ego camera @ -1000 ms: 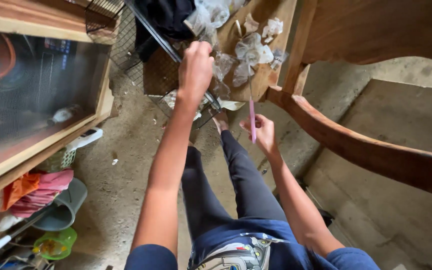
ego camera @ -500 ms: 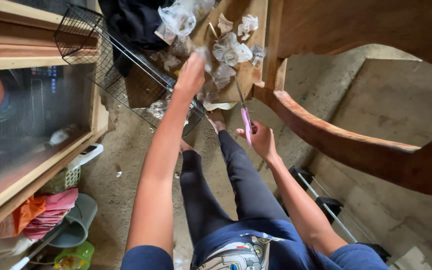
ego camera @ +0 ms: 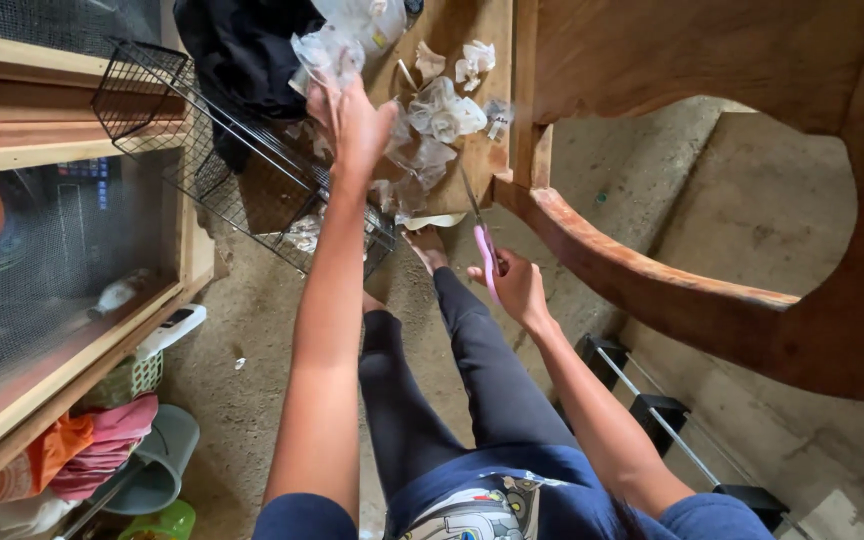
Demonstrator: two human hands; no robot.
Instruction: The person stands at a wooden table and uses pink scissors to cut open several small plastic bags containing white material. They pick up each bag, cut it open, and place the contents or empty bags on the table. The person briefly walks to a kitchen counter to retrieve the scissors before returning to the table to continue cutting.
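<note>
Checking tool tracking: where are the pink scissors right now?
Head view, centre: the pink scissors are in the right hand, blades toward the plastic bags on the wooden board.

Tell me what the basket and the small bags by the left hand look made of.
Basket: thin black wire, likely coated metal, judging by its open see-through grid. Small bags near the left hand: clear thin plastic, crinkled and glinting, lying on a brown wooden board.

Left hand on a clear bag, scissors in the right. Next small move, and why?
Probably bring the pink-handled scissors up to the clear crumpled plastic bag. The left hand holds that bag raised above the wooden board, while the right hand grips the scissors lower down, blades pointing towards the bags but apart from the held one.
</note>
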